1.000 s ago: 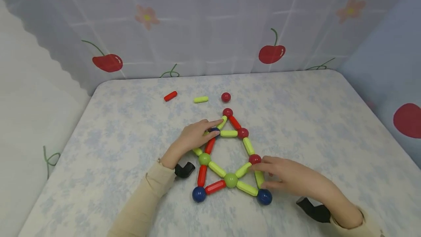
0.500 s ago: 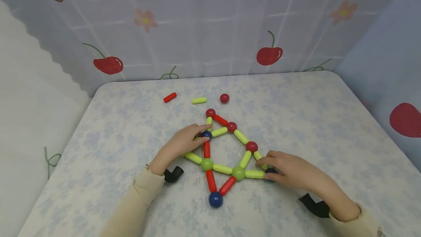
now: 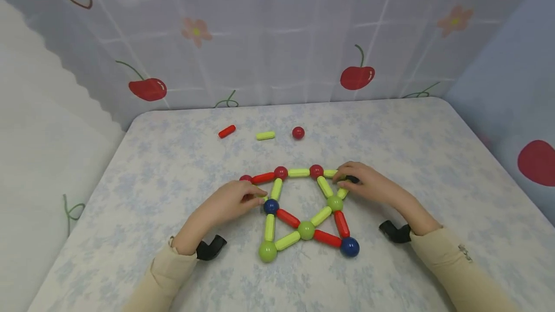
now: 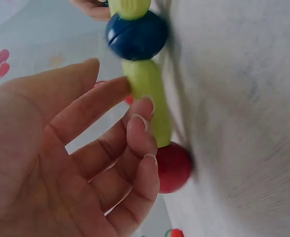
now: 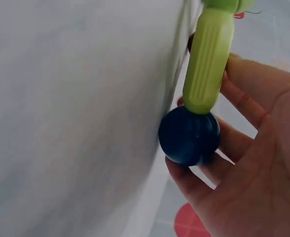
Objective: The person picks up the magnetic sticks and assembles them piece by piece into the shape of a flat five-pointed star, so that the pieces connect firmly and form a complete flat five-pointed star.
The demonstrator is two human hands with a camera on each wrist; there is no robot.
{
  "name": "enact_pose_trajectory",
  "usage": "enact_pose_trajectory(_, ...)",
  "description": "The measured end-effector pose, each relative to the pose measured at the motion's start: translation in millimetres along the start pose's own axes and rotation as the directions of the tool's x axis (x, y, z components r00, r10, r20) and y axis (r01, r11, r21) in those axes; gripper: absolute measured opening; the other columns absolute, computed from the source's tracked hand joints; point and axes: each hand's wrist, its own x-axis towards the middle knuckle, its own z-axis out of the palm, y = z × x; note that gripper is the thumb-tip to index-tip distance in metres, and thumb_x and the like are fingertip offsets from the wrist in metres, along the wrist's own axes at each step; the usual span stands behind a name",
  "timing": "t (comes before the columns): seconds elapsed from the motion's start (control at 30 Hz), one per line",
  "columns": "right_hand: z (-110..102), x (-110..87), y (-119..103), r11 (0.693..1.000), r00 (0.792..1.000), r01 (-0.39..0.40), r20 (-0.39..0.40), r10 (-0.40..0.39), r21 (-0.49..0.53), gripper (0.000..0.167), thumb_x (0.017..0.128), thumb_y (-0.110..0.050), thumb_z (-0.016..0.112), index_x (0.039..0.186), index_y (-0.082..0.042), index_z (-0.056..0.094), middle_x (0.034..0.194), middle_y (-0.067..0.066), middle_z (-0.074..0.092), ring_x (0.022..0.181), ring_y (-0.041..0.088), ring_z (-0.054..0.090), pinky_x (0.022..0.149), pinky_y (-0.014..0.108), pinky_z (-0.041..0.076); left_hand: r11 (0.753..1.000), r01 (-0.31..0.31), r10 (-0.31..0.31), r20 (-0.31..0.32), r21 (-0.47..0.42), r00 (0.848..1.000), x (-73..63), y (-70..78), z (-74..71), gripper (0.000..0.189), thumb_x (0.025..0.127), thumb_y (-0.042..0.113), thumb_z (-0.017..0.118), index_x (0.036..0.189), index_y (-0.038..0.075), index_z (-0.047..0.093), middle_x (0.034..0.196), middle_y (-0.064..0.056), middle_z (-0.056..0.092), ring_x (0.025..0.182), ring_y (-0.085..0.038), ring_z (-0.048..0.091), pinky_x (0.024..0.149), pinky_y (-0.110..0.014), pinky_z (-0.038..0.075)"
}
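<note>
A flat frame of magnetic rods [image 3: 298,173] and balls lies on the table, with red, blue and green balls at its joints. My left hand [image 3: 230,201] is at its left side, fingers bent and touching a yellow-green rod [image 4: 147,98] between a blue ball [image 4: 137,37] and a red ball [image 4: 174,168]. The left thumb stands apart from that rod. At the right corner, my right hand [image 3: 373,184] holds another blue ball [image 5: 189,136], its fingers curled behind it and the thumb beside a yellow-green rod [image 5: 209,61]. That ball is mostly hidden in the head view.
Beyond the frame lie a loose red rod [image 3: 227,131], a yellow-green rod [image 3: 266,136] and a red ball [image 3: 298,133]. A curtain [image 3: 277,37] with printed cherries hangs along the table's back edge. Black curved pieces [image 3: 211,248] stick out at both wrists.
The frame has turned counterclockwise on the table. My right hand has moved away from me with its blue corner ball, while my left hand has come nearer and slightly left.
</note>
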Motion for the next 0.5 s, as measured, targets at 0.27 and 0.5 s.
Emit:
enact_pose_trajectory(0.27, 11.8, 33.4, 1.7, 0.994, 0.995, 0.097, -0.005, -0.096, 0.050, 0.009, 0.091, -0.008, 0.061, 0.099, -0.009, 0.066, 0.109, 0.005, 0.060, 0.103, 0.027, 0.052, 0.086, 0.046, 0.041, 0.992, 0.113, -0.098, -0.242, 0.052, 0.965, 21.2, -8.3, 4.0, 0.040, 0.084, 0.033, 0.071, 0.115, 0.009, 0.066, 0.100, -0.007, 0.056, 0.085, -0.021, 0.053, 0.067, -0.035, 0.046)
enact_pose_trajectory(0.5, 6.5, 37.2, -5.4, 0.996, 0.996, 0.086, 0.028, -0.087, 0.028, 0.012, 0.091, -0.008, 0.061, 0.102, -0.009, 0.066, 0.115, 0.009, 0.057, 0.108, 0.029, 0.050, 0.089, 0.047, 0.040, 0.970, 0.242, -0.238, -0.130, 0.018, 0.963, 34.5, -14.9, 17.0, 0.058, 0.080, 0.047, 0.071, 0.121, 0.006, 0.061, 0.100, -0.005, 0.059, 0.081, -0.018, 0.052, 0.067, -0.033, 0.045)
